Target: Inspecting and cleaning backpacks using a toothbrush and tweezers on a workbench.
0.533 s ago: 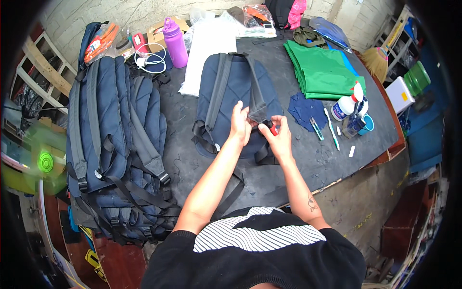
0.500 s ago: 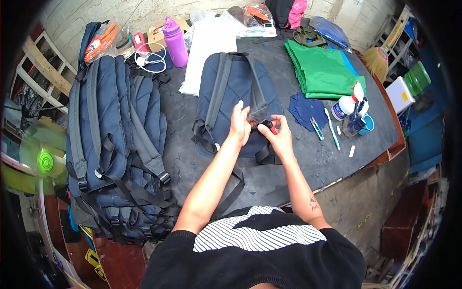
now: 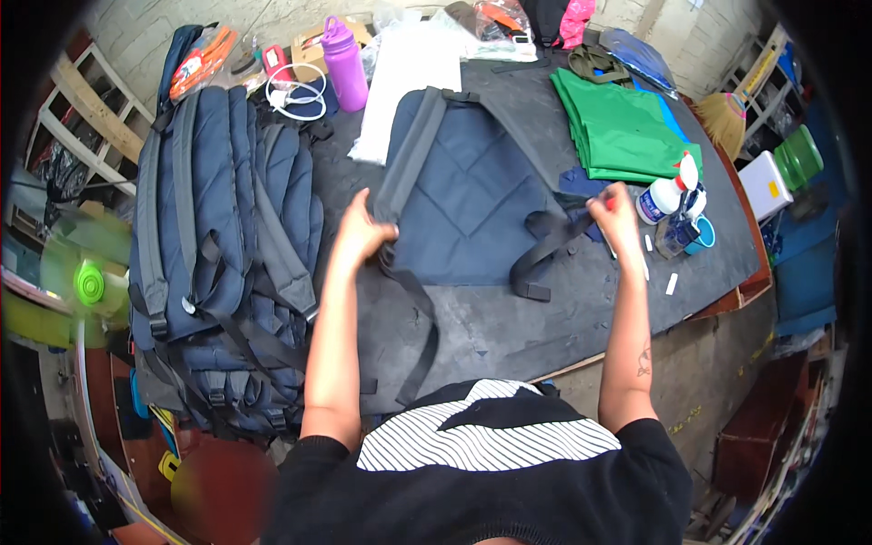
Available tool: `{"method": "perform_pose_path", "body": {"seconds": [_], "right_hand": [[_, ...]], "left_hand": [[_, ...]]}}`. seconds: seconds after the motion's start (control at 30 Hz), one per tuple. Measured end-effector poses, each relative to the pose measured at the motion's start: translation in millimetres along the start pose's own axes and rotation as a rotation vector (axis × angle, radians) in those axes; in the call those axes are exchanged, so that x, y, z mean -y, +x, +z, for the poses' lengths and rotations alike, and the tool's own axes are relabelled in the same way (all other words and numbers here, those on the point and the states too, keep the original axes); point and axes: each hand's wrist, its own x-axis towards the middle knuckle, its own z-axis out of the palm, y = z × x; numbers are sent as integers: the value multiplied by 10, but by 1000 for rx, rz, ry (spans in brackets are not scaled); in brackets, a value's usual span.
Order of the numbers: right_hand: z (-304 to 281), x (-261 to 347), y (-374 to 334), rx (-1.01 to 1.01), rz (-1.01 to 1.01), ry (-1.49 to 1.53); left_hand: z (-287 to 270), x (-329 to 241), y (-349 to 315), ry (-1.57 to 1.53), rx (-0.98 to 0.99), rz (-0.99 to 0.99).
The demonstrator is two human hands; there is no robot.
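Note:
A dark blue backpack (image 3: 481, 200) lies on the table, its quilted back panel and grey shoulder straps facing up. My left hand (image 3: 361, 234) is at its left edge, thumb and fingers spread apart, the thumb touching the lower part of the left shoulder strap (image 3: 411, 163). Closed at the right, my right hand (image 3: 618, 218) holds the lower end of the right shoulder strap (image 3: 522, 136) pulled outward. A small red thing (image 3: 610, 204) shows in that fist, its kind hidden. Loose black webbing (image 3: 425, 336) trails from the backpack's lower left.
Several similar backpacks (image 3: 209, 218) are stacked at the left. Behind stand a purple bottle (image 3: 344, 73) and white sheeting (image 3: 413, 82). Right of the backpack lie folded green material (image 3: 627, 136), a spray bottle (image 3: 661, 200) and a light-blue cup (image 3: 701, 236).
My hands have moved apart from the right strap's lower end. The left went to the backpack's left edge; the right drew the strap outward to the right. The backpack's lower part looks spread wider.

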Motion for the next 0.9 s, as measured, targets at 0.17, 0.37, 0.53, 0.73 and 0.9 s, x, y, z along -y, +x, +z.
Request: {"method": "perform_pose_path", "body": {"seconds": [0.17,0.37,0.53,0.73,0.9], "right_hand": [[-509,-127,396,-91,39,234],[-641,-601,695,-175,73,197],[-636,-527,682,-110,234,483],[-724,-991,774,-98,35,150],[-753,-477,652,13,59,264]], "left_hand": [[-711,-38,143,-726,55,59],[-1040,-177,-14,-1642,171,47],[-1206,-161,-141,-1100,-184,283],[-1170,-185,29,-852,-411,219],[-1199,-319,-212,-723,-362,221]]}}
